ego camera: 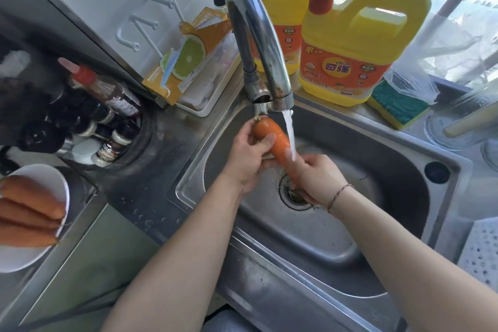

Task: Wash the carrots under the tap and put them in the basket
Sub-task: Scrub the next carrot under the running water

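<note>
Both hands hold one carrot (272,137) slantwise under the tap (253,35), left hand (246,159) gripping its thick far end, right hand (318,178) its tip, basket (482,256) lying nearer my right.

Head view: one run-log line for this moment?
step: rinsing | carrot under tap stream | left hand grips thick end | right hand grips tip | more carrots on plate

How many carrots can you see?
4. One carrot is held by both hands, left hand and right hand, under the tap's water. Three carrots lie on the white plate at left; more may be hidden.
</note>
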Available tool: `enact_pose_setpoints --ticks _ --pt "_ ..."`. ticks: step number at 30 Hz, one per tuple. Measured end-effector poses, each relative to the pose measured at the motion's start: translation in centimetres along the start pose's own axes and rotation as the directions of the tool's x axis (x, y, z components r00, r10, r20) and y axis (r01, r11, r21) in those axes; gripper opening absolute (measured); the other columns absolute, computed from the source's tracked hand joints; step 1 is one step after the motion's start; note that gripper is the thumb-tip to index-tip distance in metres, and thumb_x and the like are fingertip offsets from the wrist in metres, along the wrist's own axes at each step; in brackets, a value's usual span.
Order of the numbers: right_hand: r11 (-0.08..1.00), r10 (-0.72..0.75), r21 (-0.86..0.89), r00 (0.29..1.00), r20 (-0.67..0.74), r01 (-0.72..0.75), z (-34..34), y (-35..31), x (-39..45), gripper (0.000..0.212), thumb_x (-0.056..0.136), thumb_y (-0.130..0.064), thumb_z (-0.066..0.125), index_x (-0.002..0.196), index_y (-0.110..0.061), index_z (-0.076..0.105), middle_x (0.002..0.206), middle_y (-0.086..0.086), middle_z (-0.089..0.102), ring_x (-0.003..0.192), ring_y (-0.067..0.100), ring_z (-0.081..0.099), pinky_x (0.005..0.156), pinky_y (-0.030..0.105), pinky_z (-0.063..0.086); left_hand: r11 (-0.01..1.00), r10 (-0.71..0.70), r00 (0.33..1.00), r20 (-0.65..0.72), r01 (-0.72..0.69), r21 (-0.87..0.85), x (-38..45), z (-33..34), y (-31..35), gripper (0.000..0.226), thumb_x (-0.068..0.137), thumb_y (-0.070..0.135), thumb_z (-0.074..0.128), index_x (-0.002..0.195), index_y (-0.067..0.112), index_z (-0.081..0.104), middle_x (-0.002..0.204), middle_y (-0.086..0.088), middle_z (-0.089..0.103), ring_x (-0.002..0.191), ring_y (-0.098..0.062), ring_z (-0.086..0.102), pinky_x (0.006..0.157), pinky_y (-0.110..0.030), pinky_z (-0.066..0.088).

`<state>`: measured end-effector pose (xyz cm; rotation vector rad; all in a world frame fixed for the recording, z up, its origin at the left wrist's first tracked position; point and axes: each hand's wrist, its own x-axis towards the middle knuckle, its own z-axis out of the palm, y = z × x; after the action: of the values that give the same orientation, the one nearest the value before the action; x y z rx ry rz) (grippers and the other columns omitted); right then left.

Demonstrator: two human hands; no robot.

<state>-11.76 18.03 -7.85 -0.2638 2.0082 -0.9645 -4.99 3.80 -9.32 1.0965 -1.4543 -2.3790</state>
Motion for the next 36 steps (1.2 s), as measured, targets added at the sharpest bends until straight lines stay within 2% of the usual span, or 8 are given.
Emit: enact_pose_setpoints --ticks 4,11,14,16,24,28,32,36 --pt "0.958 -0.094 0.287 0.970 0.224 0.027 -0.4 1.1 -0.8 0.019 0.101 -0.020 0.052 0.099 -0.006 0.065 0.079 0.028 0.064 0.059 0.030 0.050 0.047 0.030 0.045 0.996 -0.026 0.999 -0.034 0.024 -0.080 0.2 -1.2 0.6 0.038 0.099 0.005 0.051 0.136 0.014 0.046 0.116 -0.015 0.062 0.094 -0.029 0.068 0.072 -0.045 0.062" --pt "0.999 0.024 0.041 1.000 0.013 -0.025 -0.5 -0.9 -0.3 0.054 0.091 -0.056 0.055 0.076 -0.006 0.069 0.072 0.017 0.073 0.040 0.018 0.049 0.034 0.018 0.034 0.998 -0.022 1.000 -0.013 0.021 -0.066 -0.1 -0.3 0.2 0.033 0.100 0.004 0.051 0.130 0.017 0.048 0.135 -0.027 0.053 0.104 -0.039 0.067 0.075 -0.048 0.061" --pt "0.966 -0.049 0.259 0.980 0.191 -0.002 -0.7 -0.2 -0.7 0.030 0.102 -0.030 0.053 0.091 -0.006 0.067 0.079 0.028 0.068 0.048 0.023 0.050 0.039 0.022 0.037 0.995 0.005 0.996 -0.091 -0.014 -0.101 0.5 -1.5 1.1 0.038 0.100 0.005 0.050 0.136 0.015 0.044 0.132 -0.023 0.055 0.091 -0.028 0.070 0.073 -0.046 0.062" --pt "0.905 -0.078 0.425 0.968 0.240 -0.033 -1.4 0.2 -1.5 0.019 0.104 -0.013 0.048 0.098 -0.002 0.063 0.060 0.009 0.064 0.038 0.011 0.047 0.034 0.017 0.033 0.986 0.008 0.995 -0.103 -0.025 -0.166 0.7 -2.4 1.6 0.034 0.101 0.007 0.048 0.134 0.015 0.043 0.133 -0.029 0.055 0.093 -0.032 0.071 0.077 -0.048 0.061" --pt "0.766 -0.162 0.643 0.958 0.235 -0.028 -1.8 1.2 -2.0 0.033 0.102 0.008 0.034 0.109 -0.008 0.061 0.062 0.008 0.058 0.043 0.016 0.057 0.042 0.022 0.046 0.950 0.047 0.994 -0.100 -0.075 -0.302 0.8 -3.2 2.0 0.034 0.102 0.007 0.045 0.136 0.009 0.040 0.116 -0.032 0.062 0.101 -0.038 0.070 0.089 -0.057 0.055" --pt "0.854 -0.180 0.508 0.980 0.088 0.112 -1.2 1.6 -2.0 0.035 0.101 0.010 0.038 0.119 -0.010 0.060 0.065 0.011 0.060 0.047 0.018 0.062 0.045 0.023 0.048 0.929 0.053 0.998 -0.033 -0.062 -0.365 0.5 -3.7 2.1 0.029 0.100 0.011 0.045 0.128 0.018 0.049 0.114 -0.017 0.069 0.116 -0.040 0.061 0.101 -0.064 0.044" --pt "0.910 -0.327 0.203 0.927 -0.182 0.361 -0.5 3.3 -2.1 0.051 0.094 0.009 0.054 0.110 -0.037 0.066 0.081 0.006 0.075 0.074 0.021 0.074 0.070 0.034 0.059 0.992 -0.017 0.996 -0.088 0.006 -0.125 0.4 -3.3 2.7 0.038 0.099 0.041 0.050 0.132 0.022 0.050 0.106 -0.011 0.069 0.097 -0.027 0.068 0.080 -0.047 0.059" --pt "0.885 -0.314 0.303 0.933 -0.173 0.354 -0.3 4.0 -2.3 0.039 0.093 0.002 0.061 0.109 -0.033 0.067 0.082 0.009 0.076 0.077 0.025 0.075 0.071 0.036 0.060 0.999 -0.023 0.993 -0.113 0.018 -0.043 0.7 -3.7 2.9 0.035 0.099 0.035 0.055 0.128 0.015 0.054 0.106 -0.014 0.065 0.092 -0.027 0.067 0.076 -0.039 0.060"
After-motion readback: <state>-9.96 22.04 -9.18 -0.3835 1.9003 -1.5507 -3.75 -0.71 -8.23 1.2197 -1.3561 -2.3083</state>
